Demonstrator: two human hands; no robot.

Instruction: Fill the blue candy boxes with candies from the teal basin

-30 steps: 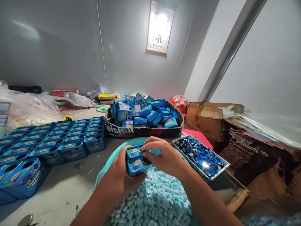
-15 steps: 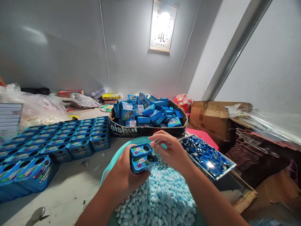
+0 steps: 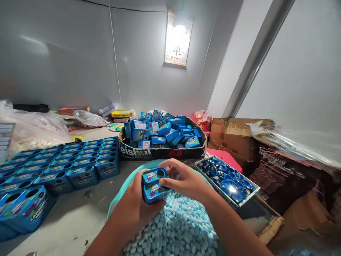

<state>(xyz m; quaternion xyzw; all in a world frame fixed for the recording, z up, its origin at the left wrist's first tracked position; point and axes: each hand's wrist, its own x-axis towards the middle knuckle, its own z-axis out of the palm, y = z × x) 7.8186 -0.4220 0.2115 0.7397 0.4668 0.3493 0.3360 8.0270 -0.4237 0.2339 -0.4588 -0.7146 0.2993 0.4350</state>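
Note:
My left hand point(image 3: 133, 193) is closed around two blue candy tins, the far tin point(image 3: 150, 176) and the near tin point(image 3: 153, 193), held side by side with their tops towards me. The far tin's round hole shows; my right thumb covers the near tin's hole. My right hand point(image 3: 183, 179) is at the tins, its index finger stretched above them and the other fingers curled. Anything inside those fingers is hidden. Below both hands is a turquoise basin point(image 3: 117, 199) full of pale blue and white candies point(image 3: 186, 224).
Rows of upright blue tins point(image 3: 82, 176) with open holes stand at the left. A black carton point(image 3: 160, 153) behind the basin holds a heap of blue tins. On the right is a tray point(image 3: 250, 197) of blue caps point(image 3: 229, 177), beside brown cardboard boxes point(image 3: 231, 138).
My right fingers lifted off the far tin, showing both holes, then came back with the thumb over the near tin's hole. My left hand kept hold of both tins. The camera view shifted slightly.

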